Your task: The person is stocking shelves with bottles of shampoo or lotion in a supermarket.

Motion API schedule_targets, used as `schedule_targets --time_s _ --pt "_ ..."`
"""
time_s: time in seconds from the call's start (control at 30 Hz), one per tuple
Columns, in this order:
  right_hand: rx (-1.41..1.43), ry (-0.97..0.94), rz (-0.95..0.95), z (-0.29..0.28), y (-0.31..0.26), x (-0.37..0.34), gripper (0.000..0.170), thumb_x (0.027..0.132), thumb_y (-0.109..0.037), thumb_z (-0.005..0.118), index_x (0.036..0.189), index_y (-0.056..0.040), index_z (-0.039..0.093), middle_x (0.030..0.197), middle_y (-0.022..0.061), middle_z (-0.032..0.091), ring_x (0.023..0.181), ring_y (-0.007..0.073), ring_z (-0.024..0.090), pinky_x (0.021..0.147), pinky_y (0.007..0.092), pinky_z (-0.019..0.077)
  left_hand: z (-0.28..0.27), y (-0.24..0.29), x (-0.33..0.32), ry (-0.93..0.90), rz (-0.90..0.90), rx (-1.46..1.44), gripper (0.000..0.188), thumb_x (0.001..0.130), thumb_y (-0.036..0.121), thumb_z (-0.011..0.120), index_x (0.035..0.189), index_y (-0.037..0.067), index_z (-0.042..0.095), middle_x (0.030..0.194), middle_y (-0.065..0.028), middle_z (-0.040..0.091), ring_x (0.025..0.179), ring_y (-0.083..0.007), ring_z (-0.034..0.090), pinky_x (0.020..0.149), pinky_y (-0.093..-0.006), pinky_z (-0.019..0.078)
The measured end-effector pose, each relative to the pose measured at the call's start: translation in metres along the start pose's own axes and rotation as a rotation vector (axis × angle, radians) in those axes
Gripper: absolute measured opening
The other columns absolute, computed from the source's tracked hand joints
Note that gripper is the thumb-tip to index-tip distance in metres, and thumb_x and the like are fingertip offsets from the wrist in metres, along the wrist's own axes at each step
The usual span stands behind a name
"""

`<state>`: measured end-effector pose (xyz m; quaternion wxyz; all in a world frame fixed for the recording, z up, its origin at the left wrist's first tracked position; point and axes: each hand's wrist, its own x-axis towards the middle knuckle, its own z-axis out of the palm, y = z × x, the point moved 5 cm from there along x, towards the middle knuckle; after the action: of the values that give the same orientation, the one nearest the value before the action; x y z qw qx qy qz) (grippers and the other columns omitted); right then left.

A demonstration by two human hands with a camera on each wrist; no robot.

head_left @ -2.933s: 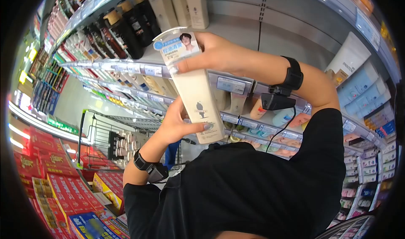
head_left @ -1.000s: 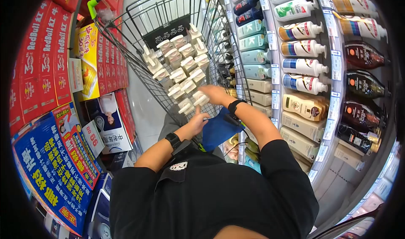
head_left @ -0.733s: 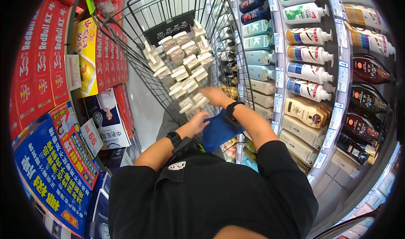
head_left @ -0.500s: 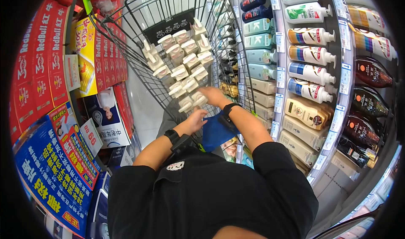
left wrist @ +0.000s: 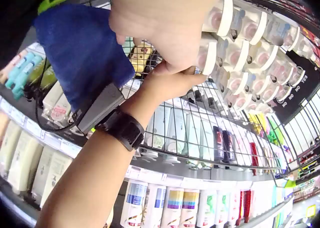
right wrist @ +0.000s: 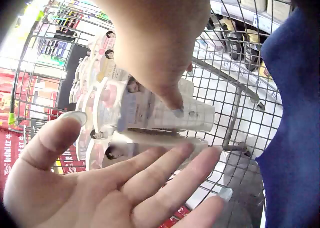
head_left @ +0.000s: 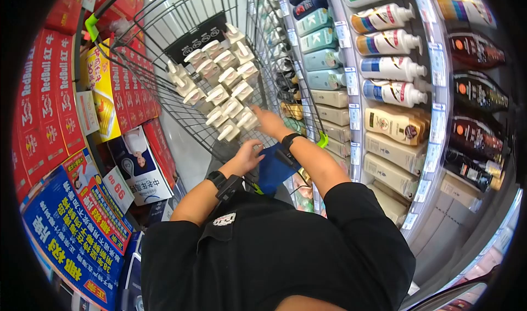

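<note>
White-capped bottles (left wrist: 241,56) crowd a wire cart (left wrist: 300,81); the right hand (left wrist: 167,86) touches the nearest (blue cloth (left wrist: 80,47) hangs by the cart's edge).

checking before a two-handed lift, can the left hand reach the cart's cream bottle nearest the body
Probably yes: the left hand holds nothing and is close to that cream bottle, with nothing visible between them.
</note>
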<state>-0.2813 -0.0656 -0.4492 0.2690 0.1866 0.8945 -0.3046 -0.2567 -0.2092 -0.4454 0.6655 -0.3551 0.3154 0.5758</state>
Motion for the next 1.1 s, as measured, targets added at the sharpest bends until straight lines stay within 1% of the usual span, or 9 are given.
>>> schedule_targets --time_s 0.1,0.2,0.37,0.4,0.5,0.6,0.77,1.0,1.1 --pt "0.051 0.1 0.004 0.007 0.005 -0.024 0.079 0.066 -0.008 0.071 0.134 -0.0083 0.031 0.108 0.0229 0.057 0.1 0.038 0.057 0.081 0.0448 0.0478 -0.001 -0.013 -0.006 0.075 0.014 0.034 0.057 0.077 0.017 0.057 0.128 0.006 0.033 0.146 -0.0071 0.024 0.129 -0.0261 0.032 0.099 -0.0444 0.0326" --pt "0.108 0.236 -0.083 0.018 0.025 -0.053 0.073 0.065 -0.008 0.069 0.13 -0.0043 0.038 0.113 0.0229 0.055 0.107 0.0386 0.053 0.088 0.0434 0.0452 -0.005 -0.03 -0.008 0.157 0.102 0.066 0.049 0.078 0.02 0.054 0.122 0.003 0.039 0.145 -0.0078 0.025 0.125 -0.0267 0.039 0.096 -0.0419 0.036" --pt "0.223 0.282 -0.109 -0.001 0.053 -0.125 0.057 0.068 -0.019 0.068 0.118 -0.0014 0.05 0.112 0.0216 0.056 0.103 0.0363 0.054 0.088 0.0416 0.0441 0.027 -0.039 -0.015 0.262 0.311 0.238 0.028 0.078 0.019 0.056 0.103 0.009 0.048 0.103 -0.0043 0.05 0.098 -0.0229 0.056 0.071 -0.0359 0.0428" --pt "0.237 0.304 -0.1 -0.017 0.052 -0.149 0.053 0.069 -0.02 0.068 0.117 -0.0023 0.051 0.111 0.0205 0.057 0.103 0.0356 0.055 0.088 0.0412 0.0443 0.046 -0.036 -0.02 0.264 0.371 0.313 0.028 0.079 0.015 0.054 0.105 0.008 0.048 0.107 -0.0056 0.051 0.097 -0.0207 0.056 0.071 -0.032 0.0427" --pt "0.296 0.507 -0.16 -0.081 0.038 -0.236 0.045 0.075 -0.023 0.067 0.115 -0.0052 0.053 0.106 0.0172 0.059 0.101 0.0339 0.056 0.087 0.0404 0.0449 0.165 -0.039 -0.076 -0.123 0.78 0.773 0.03 0.08 0.006 0.05 0.111 0.005 0.049 0.109 -0.0074 0.052 0.095 -0.0183 0.056 0.073 -0.0293 0.0432" --pt "0.253 0.77 -0.139 -0.158 0.007 -0.354 0.04 0.077 -0.023 0.067 0.112 -0.0066 0.056 0.104 0.0133 0.06 0.098 0.0304 0.057 0.084 0.038 0.0465 0.275 -0.078 -0.148 -0.739 1.16 1.119 0.036 0.08 -0.004 0.046 0.115 0.002 0.048 0.108 -0.0091 0.054 0.093 -0.0167 0.056 0.076 -0.0272 0.0435" --pt "0.233 1.071 -0.172 -0.22 -0.022 -0.519 0.033 0.076 -0.021 0.067 0.105 -0.0079 0.059 0.095 0.0112 0.064 0.088 0.0256 0.062 0.076 0.035 0.0491 0.395 -0.157 -0.238 -1.103 1.538 1.367 0.035 0.073 -0.004 0.052 0.108 -0.001 0.053 0.1 -0.0114 0.057 0.087 -0.0192 0.055 0.078 -0.0294 0.0438" --pt "0.526 1.491 0.022 -0.263 0.082 -0.645 0.032 0.076 -0.016 0.069 0.104 -0.0046 0.059 0.089 0.0082 0.066 0.079 0.0142 0.062 0.07 0.0286 0.0498 0.496 -0.299 -0.25 -1.397 1.233 1.597 0.05 0.076 0.006 0.059 0.123 -0.002 0.043 0.121 -0.0162 0.051 0.108 -0.0243 0.053 0.086 -0.0327 0.0443" --pt "0.294 1.806 0.236 -0.289 0.123 -0.696 0.046 0.069 -0.028 0.074 0.102 -0.002 0.055 0.094 0.0125 0.066 0.085 0.022 0.064 0.073 0.0321 0.0503 0.527 -0.328 -0.197 -1.139 0.98 1.699 0.057 0.079 0.013 0.059 0.13 0.0 0.038 0.133 -0.0139 0.042 0.116 -0.0238 0.047 0.091 -0.0322 0.0403"
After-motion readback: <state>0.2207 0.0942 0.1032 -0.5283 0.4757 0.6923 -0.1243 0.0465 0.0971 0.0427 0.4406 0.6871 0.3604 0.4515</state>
